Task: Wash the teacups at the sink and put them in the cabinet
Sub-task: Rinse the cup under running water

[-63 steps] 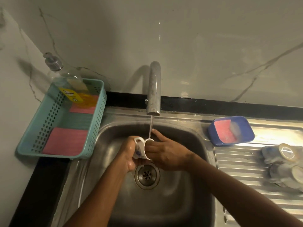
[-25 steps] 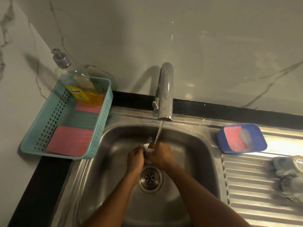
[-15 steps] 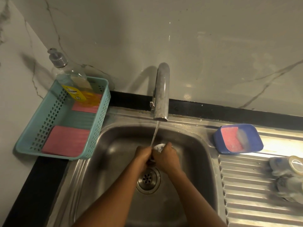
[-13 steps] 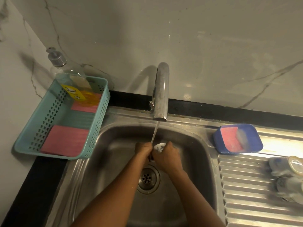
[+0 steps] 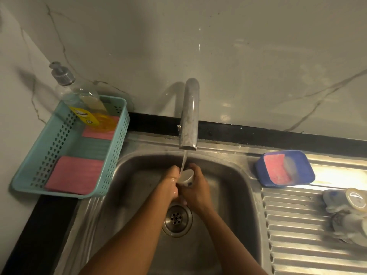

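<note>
You're at a home kitchen sink (image 5: 228, 195) — a stainless-steel basin with a ribbed drainboard (image 5: 297, 235) and a chrome tap (image 5: 189, 114) running water. Marble-look wall panels (image 5: 238, 56) rise behind a black counter edge (image 5: 258, 135). Your washing-up gear is household stuff — a teal basket (image 5: 117, 153) with a pump bottle of yellow dish soap (image 5: 85, 100) and pink cloths (image 5: 74, 174), and a blue dish (image 5: 306, 172) with a pink sponge (image 5: 276, 168).
</note>
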`<state>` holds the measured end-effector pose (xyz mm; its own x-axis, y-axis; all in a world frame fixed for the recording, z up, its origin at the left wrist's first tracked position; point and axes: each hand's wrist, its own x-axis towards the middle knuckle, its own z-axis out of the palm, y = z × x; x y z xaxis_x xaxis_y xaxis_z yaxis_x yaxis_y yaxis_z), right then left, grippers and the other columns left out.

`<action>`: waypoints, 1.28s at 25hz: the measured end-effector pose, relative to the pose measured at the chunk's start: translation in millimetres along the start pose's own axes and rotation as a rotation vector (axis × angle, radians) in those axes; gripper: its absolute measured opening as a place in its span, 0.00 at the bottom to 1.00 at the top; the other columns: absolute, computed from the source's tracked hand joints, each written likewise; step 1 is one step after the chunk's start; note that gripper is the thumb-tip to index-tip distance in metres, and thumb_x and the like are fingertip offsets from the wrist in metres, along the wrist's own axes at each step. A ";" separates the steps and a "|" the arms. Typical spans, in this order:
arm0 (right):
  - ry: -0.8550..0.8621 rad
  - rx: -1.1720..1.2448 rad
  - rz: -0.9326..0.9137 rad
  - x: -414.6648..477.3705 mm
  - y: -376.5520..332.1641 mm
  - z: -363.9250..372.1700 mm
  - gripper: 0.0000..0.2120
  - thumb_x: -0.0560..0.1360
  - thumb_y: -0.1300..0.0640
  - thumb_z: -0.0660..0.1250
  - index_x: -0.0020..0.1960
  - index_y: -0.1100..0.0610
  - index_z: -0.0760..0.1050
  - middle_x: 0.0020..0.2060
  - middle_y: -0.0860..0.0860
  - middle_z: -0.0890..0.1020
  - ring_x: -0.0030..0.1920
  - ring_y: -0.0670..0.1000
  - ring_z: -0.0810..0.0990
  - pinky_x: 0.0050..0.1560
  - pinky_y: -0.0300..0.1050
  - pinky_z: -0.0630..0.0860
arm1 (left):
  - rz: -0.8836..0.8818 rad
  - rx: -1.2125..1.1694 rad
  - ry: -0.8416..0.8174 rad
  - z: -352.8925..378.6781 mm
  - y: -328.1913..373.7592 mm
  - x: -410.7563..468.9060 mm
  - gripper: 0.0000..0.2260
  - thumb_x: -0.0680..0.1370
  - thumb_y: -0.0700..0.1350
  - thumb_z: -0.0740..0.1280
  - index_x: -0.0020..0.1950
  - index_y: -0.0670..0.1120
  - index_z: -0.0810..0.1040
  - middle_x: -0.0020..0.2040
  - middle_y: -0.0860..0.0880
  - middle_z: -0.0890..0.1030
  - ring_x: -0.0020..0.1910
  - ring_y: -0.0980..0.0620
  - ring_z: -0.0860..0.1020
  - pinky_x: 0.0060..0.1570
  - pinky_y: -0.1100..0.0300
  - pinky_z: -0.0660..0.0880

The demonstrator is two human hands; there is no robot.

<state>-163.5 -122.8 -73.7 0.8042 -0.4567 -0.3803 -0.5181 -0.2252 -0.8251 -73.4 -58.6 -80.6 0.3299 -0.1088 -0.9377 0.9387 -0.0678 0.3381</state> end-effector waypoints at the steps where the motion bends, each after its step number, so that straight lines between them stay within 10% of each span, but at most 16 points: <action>1: 0.018 0.026 -0.018 -0.5 7.0 6.5 0.31 0.69 0.56 0.79 0.68 0.47 0.69 0.53 0.48 0.82 0.48 0.44 0.82 0.42 0.34 0.79 | 0.027 -0.017 -0.017 -6.3 -3.4 -4.9 0.11 0.79 0.46 0.64 0.45 0.42 0.81 0.42 0.41 0.83 0.39 0.43 0.81 0.41 0.53 0.78; 6: 0.066 -0.045 -0.018 -3.4 11.4 23.0 0.24 0.66 0.55 0.81 0.56 0.45 0.73 0.46 0.43 0.82 0.45 0.40 0.81 0.39 0.29 0.73 | 0.499 0.029 -0.021 -31.7 -24.8 -15.1 0.12 0.76 0.44 0.73 0.59 0.47 0.84 0.52 0.46 0.87 0.50 0.49 0.85 0.48 0.56 0.81; 10: 0.146 -0.267 -0.065 -0.1 17.5 26.1 0.22 0.69 0.52 0.77 0.58 0.44 0.71 0.54 0.45 0.79 0.53 0.45 0.78 0.48 0.41 0.77 | 0.589 0.026 0.061 -45.8 -32.3 -11.4 0.14 0.81 0.43 0.67 0.66 0.47 0.80 0.62 0.50 0.83 0.62 0.54 0.80 0.63 0.59 0.73; 15: 0.094 -0.339 -0.028 5.8 28.4 38.5 0.23 0.72 0.51 0.76 0.61 0.42 0.69 0.57 0.45 0.77 0.57 0.48 0.78 0.54 0.46 0.78 | 0.627 0.040 0.120 -55.7 -41.6 1.8 0.13 0.84 0.45 0.64 0.66 0.45 0.80 0.63 0.50 0.81 0.63 0.54 0.78 0.59 0.64 0.71; 24: 0.095 -0.223 -0.086 28.0 18.9 37.6 0.24 0.69 0.55 0.80 0.57 0.46 0.70 0.54 0.45 0.77 0.53 0.47 0.78 0.47 0.32 0.73 | 0.517 0.045 0.070 -41.7 -47.6 19.6 0.15 0.85 0.44 0.59 0.51 0.41 0.83 0.48 0.41 0.86 0.51 0.44 0.84 0.53 0.49 0.80; 32: 0.130 -0.700 -0.448 -2.7 -6.0 -30.2 0.30 0.68 0.51 0.78 0.67 0.49 0.73 0.62 0.47 0.79 0.64 0.56 0.69 0.56 0.53 0.77 | 0.166 -0.086 -0.216 -5.7 -35.5 -3.8 0.04 0.79 0.36 0.67 0.47 0.39 0.82 0.36 0.42 0.85 0.39 0.45 0.82 0.37 0.56 0.80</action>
<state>-171.4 -146.2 -55.1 0.9592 -0.2827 0.0083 -0.2531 -0.8713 -0.4204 -107.5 -50.1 -89.5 0.4598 -0.3211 -0.8279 0.8815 0.0523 0.4693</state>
